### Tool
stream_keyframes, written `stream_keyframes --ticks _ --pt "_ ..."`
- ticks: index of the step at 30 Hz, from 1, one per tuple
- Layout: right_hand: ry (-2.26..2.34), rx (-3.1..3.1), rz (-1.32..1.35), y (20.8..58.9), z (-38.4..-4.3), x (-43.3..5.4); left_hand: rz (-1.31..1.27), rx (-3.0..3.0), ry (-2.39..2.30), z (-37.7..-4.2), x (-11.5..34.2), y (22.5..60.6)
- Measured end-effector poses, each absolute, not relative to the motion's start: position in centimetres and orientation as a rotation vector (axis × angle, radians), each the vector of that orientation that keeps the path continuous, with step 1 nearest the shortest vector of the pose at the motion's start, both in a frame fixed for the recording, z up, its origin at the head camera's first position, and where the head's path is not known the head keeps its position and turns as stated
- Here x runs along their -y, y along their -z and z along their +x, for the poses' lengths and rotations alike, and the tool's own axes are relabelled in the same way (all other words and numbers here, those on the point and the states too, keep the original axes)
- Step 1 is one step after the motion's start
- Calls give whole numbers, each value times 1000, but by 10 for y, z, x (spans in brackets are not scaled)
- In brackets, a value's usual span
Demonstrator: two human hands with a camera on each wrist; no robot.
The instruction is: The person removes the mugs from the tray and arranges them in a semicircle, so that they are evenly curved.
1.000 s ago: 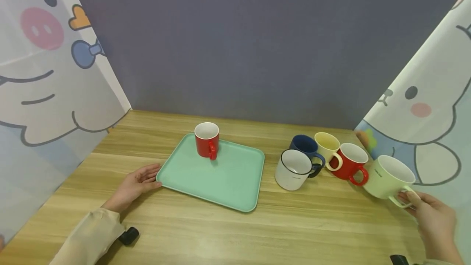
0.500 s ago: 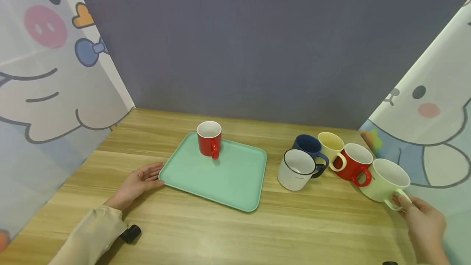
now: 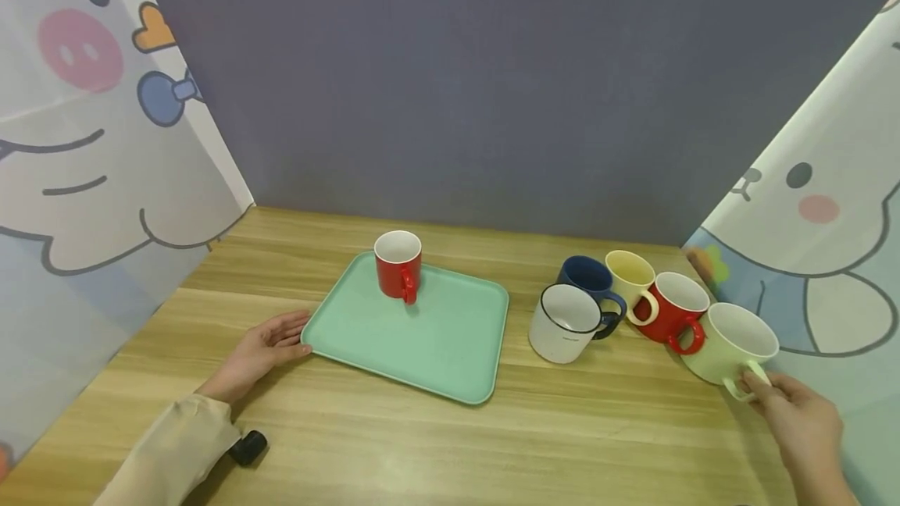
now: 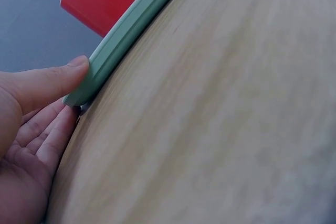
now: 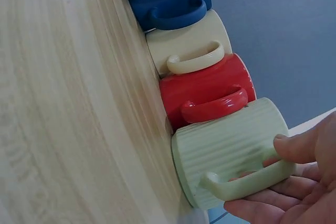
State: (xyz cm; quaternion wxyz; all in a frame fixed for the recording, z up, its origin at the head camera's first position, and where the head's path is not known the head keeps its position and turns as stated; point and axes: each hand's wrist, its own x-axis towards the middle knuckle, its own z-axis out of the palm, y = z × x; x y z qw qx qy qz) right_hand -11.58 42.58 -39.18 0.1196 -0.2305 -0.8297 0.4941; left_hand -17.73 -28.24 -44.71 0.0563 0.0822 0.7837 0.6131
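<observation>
My left hand (image 3: 256, 358) touches the near left corner of the mint-green tray (image 3: 450, 350), its fingers straight. In the left wrist view the thumb lies on the tray's edge and the fingertips reach the corner below it. A red mug (image 3: 398, 276) with a white inside stands upright at the back of the tray. On the right, my right hand (image 3: 801, 420) pinches the handle of a pale green ribbed mug (image 5: 231, 145), thumb on one side and fingers behind. This mug stands right beside another red mug (image 5: 205, 93), at the near end of a row.
Past the red mug, a cream-yellow mug (image 3: 630, 272) and a dark blue mug (image 3: 586, 276) continue the row. A white mug (image 3: 560, 334) with a black rim stands in front of the blue one. Printed cartoon panels flank the wooden table (image 3: 450, 451); a grey wall (image 3: 450, 84) closes the back.
My right hand has moved the pale green mug a little left, close up to the red mug. The left hand and the tray hold their place; the head view has shifted slightly.
</observation>
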Motion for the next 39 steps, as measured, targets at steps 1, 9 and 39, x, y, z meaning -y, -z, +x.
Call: stream_keyframes --ticks 1,9,39 --pt "-1412 2454 -675 391 -116 -425 256 -2372 -1863 -178 283 448" --pt "-853 2805 -462 382 -121 -423 260 -2377 -1869 -178 285 449" --pt "-795 2531 85 327 -164 -312 240 -2393 -1841 -179 285 451"
